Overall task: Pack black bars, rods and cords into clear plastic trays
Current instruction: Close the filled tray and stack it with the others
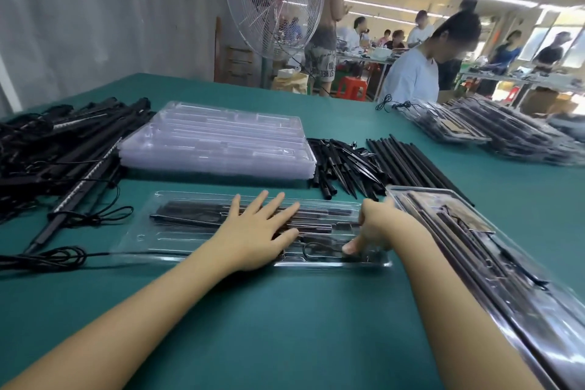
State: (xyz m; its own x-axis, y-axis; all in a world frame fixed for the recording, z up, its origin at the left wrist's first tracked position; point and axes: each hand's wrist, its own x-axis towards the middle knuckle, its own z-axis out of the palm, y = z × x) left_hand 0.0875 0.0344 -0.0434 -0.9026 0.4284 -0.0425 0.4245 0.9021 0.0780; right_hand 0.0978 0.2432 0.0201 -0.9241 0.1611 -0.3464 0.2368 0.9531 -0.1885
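Table [285, 310], green and wide, holds it all. At the far left lies a big heap of bars [63, 142]. Beside the heap sits a stack of empty trays [218, 142]. Full trays [481, 250] lie on the right, one by the right arm and more far back. Loose rods [342, 165] lie between the stack and the full trays. The tray [142, 231] being packed lies right in front of the person. It has bars in its back slots and a cord [316, 248] looped in its near right slot.

The cord could spring back out, because it is bent in a loop and wants to open up. The thin tray could slide or tip up at one end if the push on the right is too hard. A bar might pop out too if the flat hand lifts off too soon.

The left hand [256, 231] lies flat on the bars in the middle of the tray. Its fingers are straight and spread apart, and it holds nothing. The right hand [376, 228] is at the tray's right end with its fingers bent under. Its thumb [349, 247] pushes down by the cord's end. I cannot tell if the hidden fingers grip the cord.
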